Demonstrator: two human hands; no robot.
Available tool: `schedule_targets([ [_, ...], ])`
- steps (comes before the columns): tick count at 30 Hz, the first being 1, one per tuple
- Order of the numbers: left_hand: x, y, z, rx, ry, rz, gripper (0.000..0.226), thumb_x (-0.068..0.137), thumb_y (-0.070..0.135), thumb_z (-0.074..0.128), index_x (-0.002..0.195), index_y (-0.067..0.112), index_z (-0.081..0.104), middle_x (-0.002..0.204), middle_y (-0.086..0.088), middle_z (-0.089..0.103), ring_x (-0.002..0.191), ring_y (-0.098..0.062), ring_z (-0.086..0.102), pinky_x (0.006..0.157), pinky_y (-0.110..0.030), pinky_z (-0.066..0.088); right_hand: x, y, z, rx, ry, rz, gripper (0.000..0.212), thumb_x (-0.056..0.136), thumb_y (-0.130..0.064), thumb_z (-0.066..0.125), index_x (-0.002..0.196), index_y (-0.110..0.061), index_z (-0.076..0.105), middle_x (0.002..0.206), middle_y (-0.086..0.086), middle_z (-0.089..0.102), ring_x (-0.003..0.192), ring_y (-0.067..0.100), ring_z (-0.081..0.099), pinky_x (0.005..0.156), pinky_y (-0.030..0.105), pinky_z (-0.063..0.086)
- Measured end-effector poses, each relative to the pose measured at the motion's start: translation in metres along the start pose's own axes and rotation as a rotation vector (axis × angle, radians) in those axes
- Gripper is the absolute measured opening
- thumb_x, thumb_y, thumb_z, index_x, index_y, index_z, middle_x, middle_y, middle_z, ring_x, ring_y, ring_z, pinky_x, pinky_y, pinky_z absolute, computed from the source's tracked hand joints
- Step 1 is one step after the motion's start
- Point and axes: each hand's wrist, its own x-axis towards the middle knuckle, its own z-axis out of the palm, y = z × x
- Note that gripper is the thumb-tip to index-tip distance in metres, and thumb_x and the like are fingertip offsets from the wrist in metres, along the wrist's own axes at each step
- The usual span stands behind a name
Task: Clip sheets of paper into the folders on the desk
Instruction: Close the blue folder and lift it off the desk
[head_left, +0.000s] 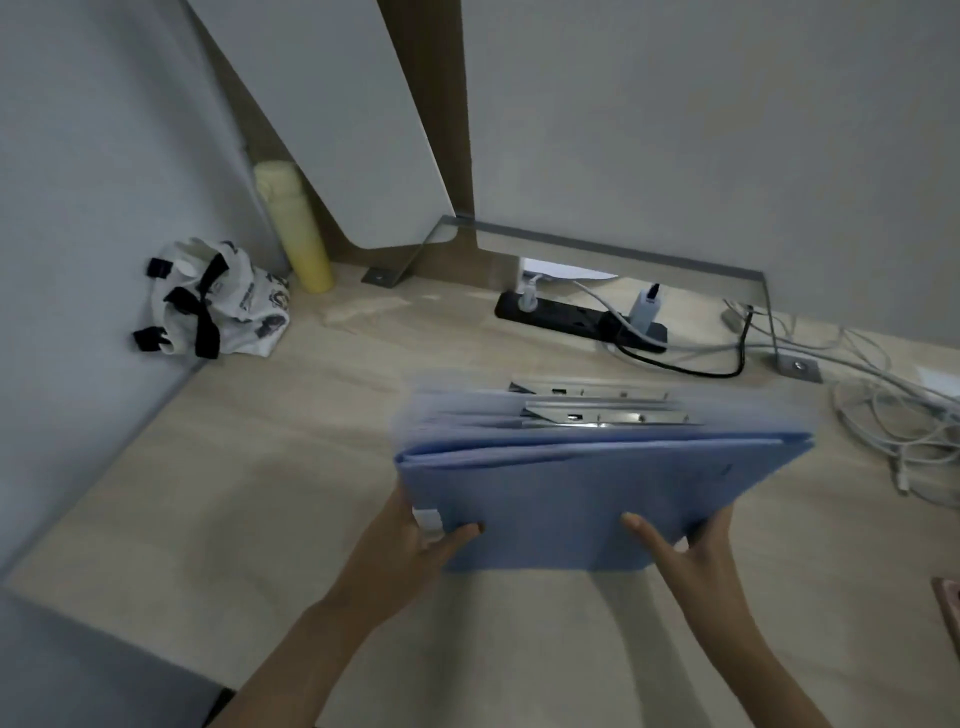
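The blue folders (571, 499) I hold are blurred, their far edges running together, so I cannot count them. Beneath them the fingers of my left hand (415, 540) and right hand (691, 551) are hidden; only 2 thumbs show. The right edge cuts off a pinkish object (948, 597).

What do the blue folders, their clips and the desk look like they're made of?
The blue folders look like matte plastic or coated card: smooth, even colour, though blurred. The clips seem metal: shiny silver strips. The desk looks like pale wood-grain laminate.
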Motion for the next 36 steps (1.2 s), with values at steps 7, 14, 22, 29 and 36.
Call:
schedule_targets([
  [7,-0.006,-0.016,0.005,0.058,-0.049,-0.010,0.095,0.062,0.077,0.052,0.124,0.005,0.053,0.095,0.014,0.063,0.087,0.012,0.058,0.082,-0.009,0.046,-0.008,0.025,-0.005,-0.186,-0.131,0.111,0.084,0.078,-0.011,0.068,0.142,-0.016,0.016,0.139,-0.002,0.038,0.125,0.019,0.044,0.094,0.028,0.037],
  [14,0.014,-0.022,-0.007,0.071,0.034,-0.030,0.057,0.073,0.062,0.057,0.122,0.037,0.043,0.113,0.026,0.055,0.093,0.016,0.054,0.075,0.000,0.041,0.005,0.011,0.017,-0.162,-0.122,0.118,0.056,0.082,-0.020,0.064,0.123,-0.032,0.028,0.114,-0.026,0.042,0.108,0.009,0.044,0.086,0.030,0.040],
  [22,0.064,-0.041,-0.062,-0.240,0.164,-0.377,0.012,0.087,0.034,0.060,0.091,0.028,0.051,0.097,0.005,0.063,0.085,-0.014,0.064,0.068,-0.027,0.052,0.035,0.019,0.106,-0.263,-0.240,0.437,0.064,0.071,-0.060,0.064,0.101,-0.007,0.048,0.092,0.011,0.061,0.079,0.028,0.063,0.074,0.051,0.053],
  [29,0.131,-0.103,-0.139,-0.166,0.018,-0.531,0.040,0.086,0.042,0.060,0.110,0.010,0.060,0.103,-0.004,0.068,0.088,-0.017,0.067,0.067,-0.024,0.051,0.064,0.053,0.209,-0.277,-0.323,0.583,0.091,0.052,-0.084,0.056,0.099,-0.005,0.054,0.095,0.014,0.065,0.078,0.028,0.067,0.072,0.047,0.056],
  [36,0.199,-0.136,-0.184,-0.130,0.007,-0.536,0.061,0.076,0.052,0.066,0.118,0.012,0.049,0.111,-0.002,0.062,0.095,-0.017,0.064,0.074,-0.028,0.052,0.110,0.025,0.270,-0.549,-0.333,0.540,0.055,0.081,-0.059,0.050,0.098,-0.007,0.042,0.081,0.002,0.051,0.076,0.025,0.054,0.070,0.038,0.048],
])
